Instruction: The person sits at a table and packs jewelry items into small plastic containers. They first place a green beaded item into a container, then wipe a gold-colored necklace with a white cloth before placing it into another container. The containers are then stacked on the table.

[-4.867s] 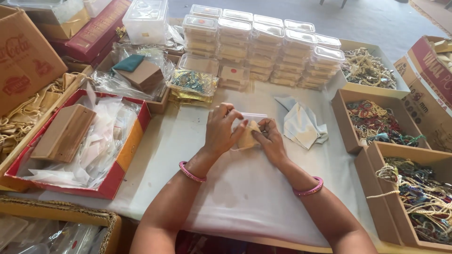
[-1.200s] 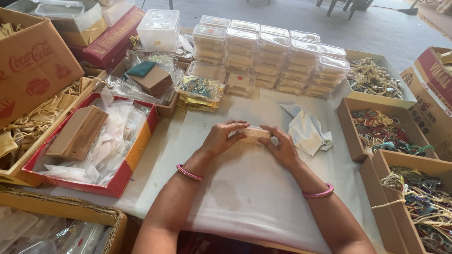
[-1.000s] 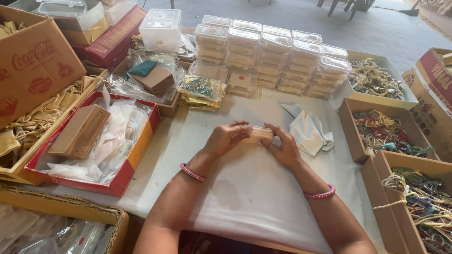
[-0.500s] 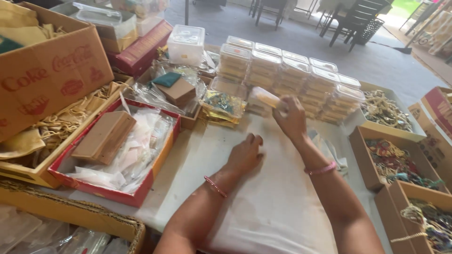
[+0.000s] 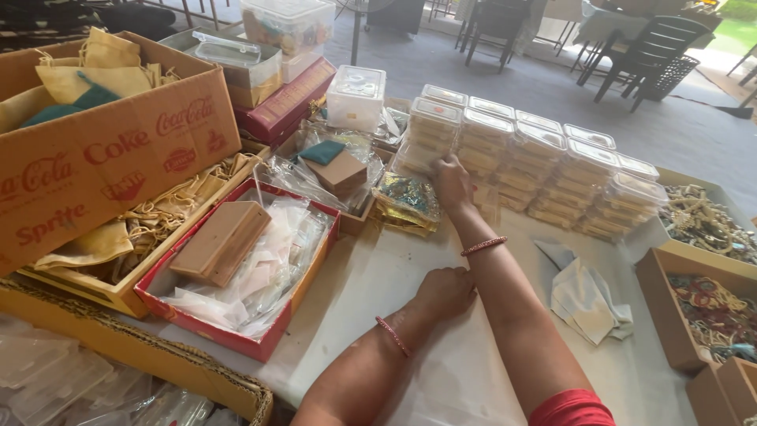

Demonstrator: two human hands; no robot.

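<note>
While the left hand (image 5: 445, 290) is rested on the white table covering (image 5: 441, 379) with its fingers curled under into a loose fist and nothing held in it, the right hand (image 5: 453, 180) is stretched forward across the table to the stacks of clear plastic boxes (image 5: 536, 162). Its fingers are laid against the near left end of those stacks, at the lowest boxes; whether a box is actually gripped cannot be told, since the fingertips are turned away from the camera. A thin pink bangle is worn on each wrist — one on the left (image 5: 393, 337), one on the right (image 5: 482, 246). Just left of the right hand, a packet of shiny gold and teal pieces (image 5: 408, 199) is seen lying against the boxes. Further left, a shallow red tray (image 5: 236, 335) is filled with crumpled clear plastic bags, and a flat brown box (image 5: 222, 241) is laid on top of them. Behind the tray, a large cardboard carton (image 5: 110, 170) is stuffed with tan cloth pouches. To the right of the forearms, a pale folded cloth (image 5: 582, 293) is spread on the table covering, well apart from both hands, and beyond it open cardboard trays (image 5: 653, 296) of mixed coloured trinkets are lined along the table's right edge.
</note>
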